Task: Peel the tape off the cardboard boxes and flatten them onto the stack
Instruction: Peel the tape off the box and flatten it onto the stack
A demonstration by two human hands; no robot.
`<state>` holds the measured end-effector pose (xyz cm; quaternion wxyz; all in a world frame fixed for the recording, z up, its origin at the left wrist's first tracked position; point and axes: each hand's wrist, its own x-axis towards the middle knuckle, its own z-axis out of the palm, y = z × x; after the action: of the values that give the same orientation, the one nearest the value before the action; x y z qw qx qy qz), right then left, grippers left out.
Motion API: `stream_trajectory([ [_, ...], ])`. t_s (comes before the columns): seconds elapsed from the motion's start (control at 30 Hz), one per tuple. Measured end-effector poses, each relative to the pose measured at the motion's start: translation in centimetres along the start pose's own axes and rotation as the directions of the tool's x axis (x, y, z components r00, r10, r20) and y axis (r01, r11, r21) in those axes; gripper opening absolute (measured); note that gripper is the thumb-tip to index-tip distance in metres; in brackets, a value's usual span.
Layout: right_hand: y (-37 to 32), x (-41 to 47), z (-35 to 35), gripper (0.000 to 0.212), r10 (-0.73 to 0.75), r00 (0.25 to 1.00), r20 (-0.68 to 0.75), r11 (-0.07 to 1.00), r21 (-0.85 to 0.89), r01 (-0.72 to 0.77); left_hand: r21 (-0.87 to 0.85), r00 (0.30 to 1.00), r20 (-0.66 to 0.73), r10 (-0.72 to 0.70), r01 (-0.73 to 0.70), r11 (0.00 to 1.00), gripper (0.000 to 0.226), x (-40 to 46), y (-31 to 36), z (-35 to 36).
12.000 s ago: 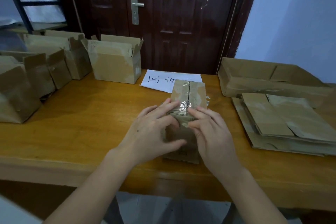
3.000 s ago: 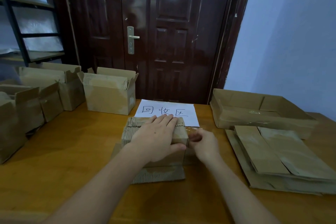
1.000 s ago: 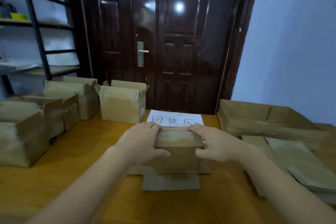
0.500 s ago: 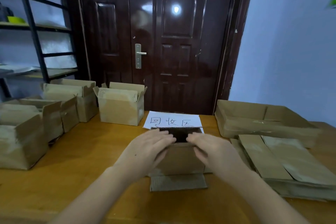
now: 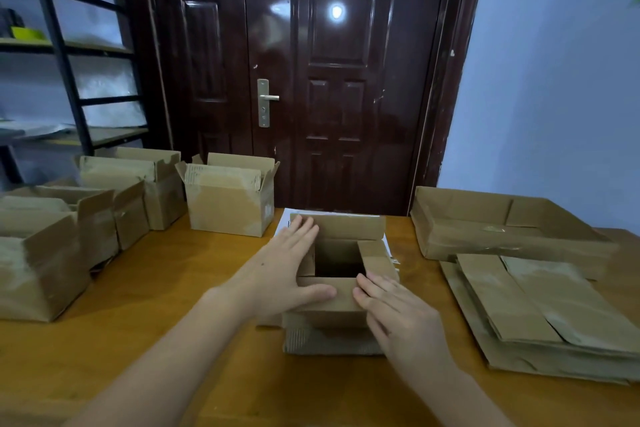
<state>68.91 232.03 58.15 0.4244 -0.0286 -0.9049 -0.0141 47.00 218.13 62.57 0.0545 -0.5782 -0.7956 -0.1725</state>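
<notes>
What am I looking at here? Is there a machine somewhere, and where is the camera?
There is no machine. A person wears one camera on the head, looking forward and down, so you see their own arms. The left hand lies with straight fingers against the left side of a small open cardboard box; the right hand rests on its near right corner. The box stands on a wooden table, its flaps spread. To the left stand more open boxes waiting. To the right lies a stack of flattened boxes, and behind it a shallow cardboard tray. A white paper sheet peeks out behind the box.
</notes>
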Motion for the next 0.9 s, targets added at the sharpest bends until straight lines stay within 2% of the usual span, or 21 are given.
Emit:
stream_trajectory([
  [0.1, -0.2, 0.1, -0.4, 0.047, 0.011, 0.999, 0.049, 1.0, -0.003, -0.011, -0.033, 0.985, 0.156, -0.072, 0.078, 0.996, 0.142, 1.8, -1.4, -0.1],
  [0.2, 0.3, 1.4, -1.5, 0.044, 0.055, 0.976, 0.21, 0.998, -0.003, -0.055, -0.115, 0.969, 0.217, -0.118, 0.145, 0.983, 0.144, 2.5, -2.2, 1.0],
  [0.27, 1.2, 2.9, -2.5, 0.063, 0.147, 0.905, 0.4, 0.977, 0.084, -0.196, -0.107, 0.975, 0.193, -0.114, 0.136, 0.985, 0.141, 2.7, -2.5, 1.6],
  [0.33, 2.2, 4.8, -2.8, 0.094, 0.198, 0.831, 0.521, 0.934, 0.158, -0.321, -0.087, 0.979, 0.172, -0.111, 0.128, 0.988, 0.141, 2.8, -2.5, 1.8],
  [0.4, 3.3, 7.0, -2.4, 0.115, 0.227, 0.744, 0.628, 0.904, 0.148, -0.401, -0.087, 0.98, 0.163, -0.114, 0.129, 0.988, 0.141, 2.8, -2.6, 1.8],
  [0.47, 3.9, 8.9, -1.5, 0.128, 0.213, 0.631, 0.746, 0.919, 0.067, -0.389, -0.094, 0.981, 0.161, -0.11, 0.126, 0.988, 0.14, 2.7, -2.6, 1.9],
  [0.53, 4.4, 9.5, -0.4, 0.134, 0.19, 0.562, 0.805, 0.948, -0.003, -0.317, -0.088, 0.981, 0.156, -0.112, 0.126, 0.988, 0.139, 2.5, -2.5, 1.9],
  [0.63, 4.9, 9.1, 0.6, 0.134, 0.191, 0.56, 0.806, 0.958, -0.028, -0.287, -0.066, 0.984, 0.149, -0.1, 0.111, 0.992, 0.134, 2.3, -2.3, 1.7],
  [0.7, 5.0, 8.9, 0.8, 0.134, 0.184, 0.569, 0.801, 0.964, -0.033, -0.264, -0.007, 0.991, 0.124, -0.047, 0.048, 0.999, 0.125, 2.1, -2.0, 1.1],
  [0.83, 5.0, 8.9, 0.9, 0.133, 0.178, 0.583, 0.793, 0.965, -0.024, -0.262, 0.158, 0.971, -0.001, 0.238, -0.235, 0.959, 0.086, 1.0, -0.6, 0.7],
  [0.9, 5.0, 8.9, 0.9, 0.132, 0.18, 0.585, 0.791, 0.964, -0.024, -0.265, 0.145, 0.962, 0.004, 0.273, -0.271, 0.952, 0.073, 0.4, 0.1, 0.8],
])
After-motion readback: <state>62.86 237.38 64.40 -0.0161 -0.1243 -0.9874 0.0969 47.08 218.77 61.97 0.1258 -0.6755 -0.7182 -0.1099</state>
